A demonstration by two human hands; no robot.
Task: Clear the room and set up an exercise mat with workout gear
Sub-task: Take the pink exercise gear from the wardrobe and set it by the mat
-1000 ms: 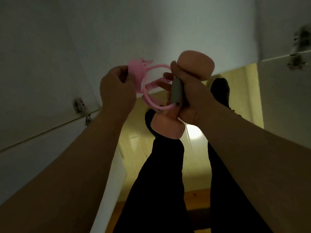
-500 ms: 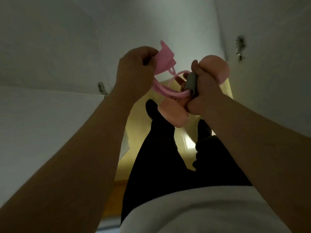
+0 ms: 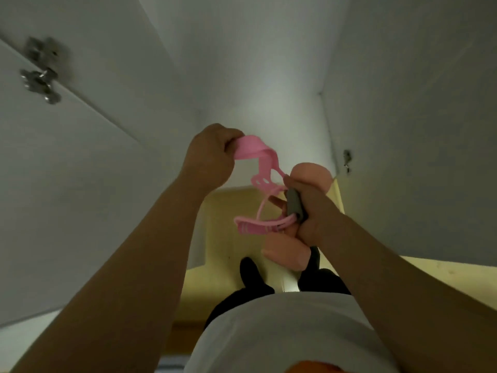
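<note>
My right hand [image 3: 313, 211] grips a pale pink dumbbell [image 3: 312, 173] round its middle, one rounded end above the fist and the other end below it. The same hand also holds a grey handle [image 3: 295, 204] of a pink resistance band [image 3: 265, 179]. My left hand [image 3: 212, 157] pinches the pink band's upper strap end, and the band hangs in loops between both hands, with a ribbed pink foot piece low at the middle.
White cupboard doors [image 3: 80, 170] stand close on the left and right [image 3: 416, 130], with a metal hinge [image 3: 40, 74] at upper left. A yellowish floor [image 3: 223, 238] lies below, with my dark-trousered legs and feet [image 3: 250, 275] on it.
The view has swung, so the cupboard doors and hinges shifted. My left hand has pulled the band's strap end up and left, stretching the loops out from the right hand.
</note>
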